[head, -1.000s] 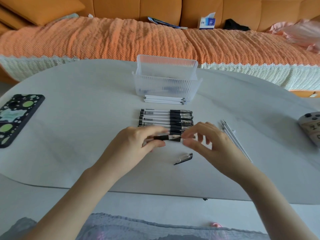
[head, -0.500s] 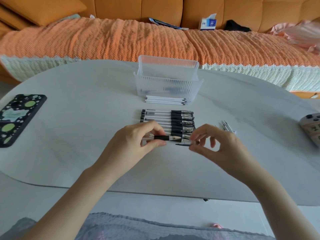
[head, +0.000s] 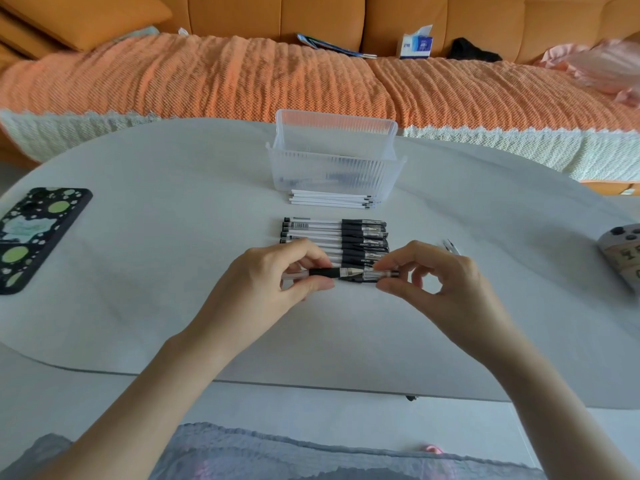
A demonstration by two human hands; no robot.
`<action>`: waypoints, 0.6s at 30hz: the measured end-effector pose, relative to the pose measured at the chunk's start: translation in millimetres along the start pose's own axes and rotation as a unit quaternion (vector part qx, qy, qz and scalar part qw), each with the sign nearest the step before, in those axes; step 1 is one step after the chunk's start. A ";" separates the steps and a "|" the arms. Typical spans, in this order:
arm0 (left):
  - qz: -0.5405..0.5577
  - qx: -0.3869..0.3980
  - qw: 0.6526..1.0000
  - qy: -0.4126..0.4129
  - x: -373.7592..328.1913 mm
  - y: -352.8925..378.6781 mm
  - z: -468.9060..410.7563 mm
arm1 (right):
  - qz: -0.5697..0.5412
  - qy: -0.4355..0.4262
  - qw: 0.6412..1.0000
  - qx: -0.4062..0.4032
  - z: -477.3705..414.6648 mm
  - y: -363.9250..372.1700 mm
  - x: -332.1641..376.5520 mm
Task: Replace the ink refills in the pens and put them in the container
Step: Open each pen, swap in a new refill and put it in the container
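On the table (head: 166, 278), the clear container (head: 334, 174) stood at the far side, with white refills (head: 329, 199) stacked just in front of it and a row of pens (head: 332, 233) nearer again. Nearer still, the left hand (head: 263, 289) pinched the pen (head: 325, 273) by its black grip. The right hand (head: 446, 289) pinched the cap (head: 377, 273) at the pen's tip. A second earlier that cap had lain on the table; it had since been lifted to the tip. This pen's refill swap looked finished, leaving capping and the container.
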State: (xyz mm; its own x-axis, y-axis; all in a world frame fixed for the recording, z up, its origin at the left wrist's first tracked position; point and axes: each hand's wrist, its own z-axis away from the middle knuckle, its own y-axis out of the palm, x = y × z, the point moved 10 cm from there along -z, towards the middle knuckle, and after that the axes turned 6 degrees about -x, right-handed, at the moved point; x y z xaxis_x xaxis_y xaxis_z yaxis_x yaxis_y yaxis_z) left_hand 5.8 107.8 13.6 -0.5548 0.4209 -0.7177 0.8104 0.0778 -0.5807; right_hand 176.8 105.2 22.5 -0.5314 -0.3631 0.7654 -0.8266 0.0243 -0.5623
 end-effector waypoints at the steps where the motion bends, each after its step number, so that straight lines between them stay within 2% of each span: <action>1: -0.001 0.001 1.000 0.000 0.1 0.1 -0.1 | 0.001 -0.002 1.000 0.000 0.1 0.2 0.2; 10: -0.005 -0.002 1.000 -0.002 -0.2 -1.0 -0.1 | -0.018 0.005 1.000 -0.016 0.4 -7.3 -1.3; 18: 0.028 0.016 0.999 0.000 -6.9 9.1 0.9 | -0.016 -0.018 1.000 0.011 -0.7 9.0 8.8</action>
State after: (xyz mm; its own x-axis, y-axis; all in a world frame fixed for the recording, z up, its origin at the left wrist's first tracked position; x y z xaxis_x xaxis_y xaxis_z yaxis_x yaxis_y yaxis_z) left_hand 16.9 104.8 12.9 -0.5087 0.4244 -0.7491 0.8337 0.0255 -0.5517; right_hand 164.5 102.9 24.4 -0.4979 -0.3964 0.7713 -0.8382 -0.0082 -0.5453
